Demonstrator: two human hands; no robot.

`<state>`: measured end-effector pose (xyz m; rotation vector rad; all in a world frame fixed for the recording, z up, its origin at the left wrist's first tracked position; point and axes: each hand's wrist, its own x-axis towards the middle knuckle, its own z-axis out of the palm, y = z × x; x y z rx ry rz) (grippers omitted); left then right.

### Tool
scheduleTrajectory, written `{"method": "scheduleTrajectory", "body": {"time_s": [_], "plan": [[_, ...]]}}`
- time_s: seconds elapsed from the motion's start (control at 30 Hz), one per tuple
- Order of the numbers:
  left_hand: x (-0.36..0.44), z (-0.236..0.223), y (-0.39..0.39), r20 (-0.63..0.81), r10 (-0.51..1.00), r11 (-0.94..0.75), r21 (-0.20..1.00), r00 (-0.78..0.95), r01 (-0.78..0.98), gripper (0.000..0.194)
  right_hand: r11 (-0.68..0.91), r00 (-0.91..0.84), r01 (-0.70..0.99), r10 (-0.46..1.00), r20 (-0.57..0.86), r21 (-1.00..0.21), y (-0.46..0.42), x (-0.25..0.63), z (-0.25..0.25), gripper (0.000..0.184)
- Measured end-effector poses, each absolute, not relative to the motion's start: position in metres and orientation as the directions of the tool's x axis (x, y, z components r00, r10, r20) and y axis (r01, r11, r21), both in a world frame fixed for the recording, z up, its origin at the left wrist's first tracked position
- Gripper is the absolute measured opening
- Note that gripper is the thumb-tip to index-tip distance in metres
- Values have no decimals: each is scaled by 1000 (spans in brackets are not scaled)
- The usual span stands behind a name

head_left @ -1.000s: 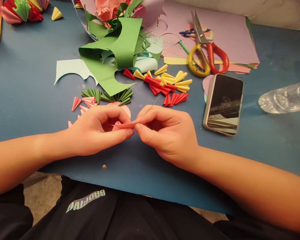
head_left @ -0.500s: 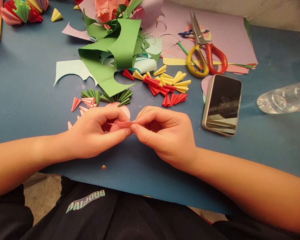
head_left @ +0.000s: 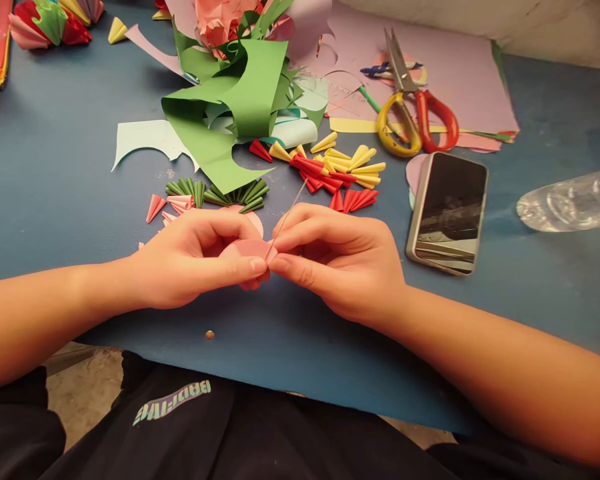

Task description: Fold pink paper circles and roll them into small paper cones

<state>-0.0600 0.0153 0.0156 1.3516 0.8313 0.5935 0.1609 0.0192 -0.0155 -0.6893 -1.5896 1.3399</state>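
Paper piece (head_left: 249,250), pink: between both hands above table (head_left: 305,360), broad face visible, not coned | left hand (head_left: 195,270): pinching paper | right hand (head_left: 347,260): fingertips closed at paper edge, thin rod (head_left: 291,208) there | beyond: green cones (head_left: 240,194), red cones (head_left: 325,176), fully formed.

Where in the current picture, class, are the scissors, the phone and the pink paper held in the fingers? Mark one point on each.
Scissors (head_left: 405,81): head view, metal just above the handles.
Phone (head_left: 449,210): head view, middle of the dark screen.
Pink paper (head_left: 251,249): head view, its visible face.
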Motion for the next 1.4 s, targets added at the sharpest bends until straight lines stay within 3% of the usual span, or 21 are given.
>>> {"method": "scheduleTrajectory", "body": {"time_s": [0.43, 0.7, 0.9, 1.2, 1.4], "plan": [[-59, 17, 18, -241, 772, 146, 968, 588, 205, 12, 235, -418, -95, 872, 253, -967, 11, 158, -19, 8], [-55, 12, 14, -118, 835, -38, 962, 537, 271, 18, 87, -334, -118, 935, 122, -989, 4, 151, -18, 11], [-55, 11, 11, -197, 843, 44, 952, 501, 301, 18, 13, -345, -135, 937, 59, -991, 6, 148, -18, 28], [-55, 7, 13, -261, 841, 55, 913, 475, 404, 23, 244, -448, 104, 877, 173, -964, 17, 159, -20, 9], [-52, 7, 10, -296, 848, 99, 904, 440, 417, 24, 191, -427, 81, 893, 139, -978, 15, 157, -19, 11]]}}
